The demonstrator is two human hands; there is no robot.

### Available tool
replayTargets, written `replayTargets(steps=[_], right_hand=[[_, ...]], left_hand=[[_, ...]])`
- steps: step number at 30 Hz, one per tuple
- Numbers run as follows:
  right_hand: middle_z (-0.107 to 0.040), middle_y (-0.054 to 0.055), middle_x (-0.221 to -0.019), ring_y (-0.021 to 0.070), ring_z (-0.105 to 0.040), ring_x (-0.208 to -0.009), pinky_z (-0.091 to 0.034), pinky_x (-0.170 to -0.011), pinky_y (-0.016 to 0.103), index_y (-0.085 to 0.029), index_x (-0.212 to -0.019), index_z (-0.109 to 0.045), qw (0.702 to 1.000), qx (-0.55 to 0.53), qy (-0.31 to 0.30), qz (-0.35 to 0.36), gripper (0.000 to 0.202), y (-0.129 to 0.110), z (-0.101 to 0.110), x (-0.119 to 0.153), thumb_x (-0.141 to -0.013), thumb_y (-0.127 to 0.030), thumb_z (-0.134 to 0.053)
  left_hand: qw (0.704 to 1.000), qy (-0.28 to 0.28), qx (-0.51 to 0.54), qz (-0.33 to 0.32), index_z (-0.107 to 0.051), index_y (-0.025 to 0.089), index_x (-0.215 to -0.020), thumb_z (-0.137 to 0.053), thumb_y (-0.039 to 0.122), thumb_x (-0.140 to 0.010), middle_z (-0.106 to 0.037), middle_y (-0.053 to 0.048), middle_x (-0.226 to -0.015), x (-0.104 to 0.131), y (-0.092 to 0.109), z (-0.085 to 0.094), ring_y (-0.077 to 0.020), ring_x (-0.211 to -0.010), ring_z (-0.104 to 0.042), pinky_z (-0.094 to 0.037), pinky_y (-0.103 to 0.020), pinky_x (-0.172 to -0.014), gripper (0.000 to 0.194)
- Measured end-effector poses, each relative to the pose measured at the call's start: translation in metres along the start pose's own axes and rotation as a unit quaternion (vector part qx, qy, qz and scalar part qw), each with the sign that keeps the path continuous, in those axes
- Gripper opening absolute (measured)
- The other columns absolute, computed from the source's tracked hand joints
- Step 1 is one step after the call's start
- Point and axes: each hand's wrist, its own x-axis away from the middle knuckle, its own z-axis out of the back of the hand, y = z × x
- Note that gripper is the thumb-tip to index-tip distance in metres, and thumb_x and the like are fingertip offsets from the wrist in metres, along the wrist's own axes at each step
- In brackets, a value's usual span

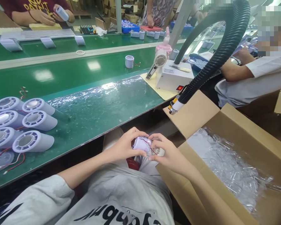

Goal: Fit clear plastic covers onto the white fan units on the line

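Above my lap, my left hand [128, 144] is closed round a lavender cylindrical housing [141, 143] with thin dark wires on it. My right hand [162, 149] grips a clear plastic part [154, 149] against the end of that housing; a pale piece [161, 152] shows beside the fingers. Whether the clear part is joined to the housing I cannot tell. Several similar lavender housings [34, 141] lie on the bench at the left, red and white wires trailing from some. An open carton [199, 165] beside my right arm holds many clear plastic parts [231, 168].
A white box with a red switch [173, 78] carries a black flexible hose [215, 62] that hangs over the carton's edge. One housing [129, 62] stands on the green belt [103, 62]. Co-workers sit across and at the right.
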Motion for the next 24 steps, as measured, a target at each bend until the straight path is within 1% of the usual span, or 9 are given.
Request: replayTargets(steps=[2, 5, 7, 9, 12, 14, 16, 21, 24], right_hand=[[-0.058, 0.008, -0.108, 0.0234, -0.060, -0.098, -0.051, -0.078, 0.034, -0.020, -0.068, -0.061, 0.997, -0.055, 0.046, -0.028, 0.020, -0.004, -0.001, 0.001, -0.084, -0.030, -0.067], [-0.063, 0.008, -0.100, 0.0223, -0.061, -0.091, -0.051, -0.068, 0.030, -0.020, -0.065, -0.064, 0.982, -0.134, 0.109, -0.074, 0.031, -0.005, -0.005, 0.001, -0.089, -0.039, -0.058], [-0.066, 0.008, -0.098, 0.0225, -0.063, -0.088, -0.052, -0.067, 0.030, -0.019, -0.063, -0.066, 0.968, -0.190, 0.134, -0.093, 0.032, -0.002, -0.007, 0.001, -0.085, -0.042, -0.063], [-0.068, 0.008, -0.100, 0.0234, -0.065, -0.090, -0.055, -0.070, 0.032, -0.019, -0.062, -0.068, 0.953, -0.244, 0.143, -0.104, 0.032, 0.002, -0.008, 0.002, -0.084, -0.044, -0.066], [-0.066, 0.008, -0.121, 0.0292, -0.061, -0.111, -0.055, -0.087, 0.041, -0.023, -0.081, -0.075, 0.963, -0.237, 0.112, -0.061, 0.018, 0.004, -0.008, 0.007, -0.079, -0.041, -0.075], [-0.058, 0.006, -0.135, 0.0304, -0.054, -0.124, -0.047, -0.102, 0.047, -0.027, -0.103, -0.073, 0.983, -0.159, 0.088, -0.007, 0.026, 0.004, -0.008, 0.011, -0.078, -0.033, -0.077], [-0.054, 0.006, -0.140, 0.0295, -0.051, -0.127, -0.042, -0.107, 0.050, -0.029, -0.116, -0.067, 0.992, -0.095, 0.081, 0.028, 0.036, 0.004, -0.010, 0.017, -0.081, -0.026, -0.074], [-0.058, 0.008, -0.134, 0.0293, -0.056, -0.122, -0.054, -0.096, 0.046, -0.026, -0.118, -0.060, 0.988, -0.139, 0.064, 0.018, 0.038, 0.004, -0.012, 0.024, -0.082, -0.027, -0.074], [-0.061, 0.006, -0.128, 0.0269, -0.058, -0.118, -0.055, -0.095, 0.042, -0.028, -0.118, -0.059, 0.982, -0.180, 0.052, -0.007, 0.040, 0.002, -0.010, 0.025, -0.082, -0.027, -0.075]], left_hand=[[1.000, 0.010, 0.006, -0.028, -0.065, 0.025, -0.115, -0.082, 0.052, -0.059, -0.053, -0.008, -0.110, 0.000, -0.007, -0.002, -0.0237, -0.102, -0.056, -0.048, -0.039, -0.092, 0.065], [0.999, -0.007, 0.012, -0.052, -0.065, 0.025, -0.118, -0.083, 0.049, -0.060, -0.045, -0.013, -0.133, 0.001, -0.016, -0.004, -0.0286, -0.118, -0.052, -0.042, -0.046, -0.105, 0.065], [0.997, -0.044, 0.041, -0.047, -0.060, 0.027, -0.126, -0.081, 0.044, -0.065, -0.046, -0.013, -0.138, 0.003, -0.017, -0.004, -0.0292, -0.123, -0.050, -0.042, -0.046, -0.106, 0.066], [0.992, -0.074, 0.097, -0.022, -0.056, 0.026, -0.130, -0.080, 0.039, -0.068, -0.054, -0.012, -0.132, 0.005, -0.014, -0.004, -0.0277, -0.120, -0.054, -0.047, -0.042, -0.100, 0.067], [0.971, -0.073, 0.220, 0.049, -0.054, 0.024, -0.130, -0.080, 0.033, -0.070, -0.058, -0.012, -0.129, 0.008, -0.007, -0.004, -0.0241, -0.109, -0.061, -0.053, -0.036, -0.089, 0.066], [0.950, -0.063, 0.289, 0.095, -0.052, 0.023, -0.130, -0.080, 0.030, -0.070, -0.056, -0.012, -0.130, 0.010, -0.003, -0.004, -0.0231, -0.106, -0.062, -0.054, -0.036, -0.088, 0.067], [0.937, -0.065, 0.323, 0.118, -0.050, 0.024, -0.132, -0.079, 0.030, -0.071, -0.056, -0.012, -0.131, 0.013, 0.001, -0.002, -0.0229, -0.106, -0.062, -0.053, -0.036, -0.087, 0.067], [0.956, -0.094, 0.267, 0.078, -0.050, 0.026, -0.135, -0.081, 0.029, -0.069, -0.054, -0.011, -0.136, 0.016, 0.007, 0.004, -0.0253, -0.112, -0.060, -0.052, -0.036, -0.091, 0.073], [0.968, -0.096, 0.229, 0.041, -0.052, 0.027, -0.135, -0.081, 0.028, -0.069, -0.054, -0.010, -0.137, 0.017, 0.010, 0.007, -0.0260, -0.119, -0.057, -0.049, -0.037, -0.097, 0.072]])
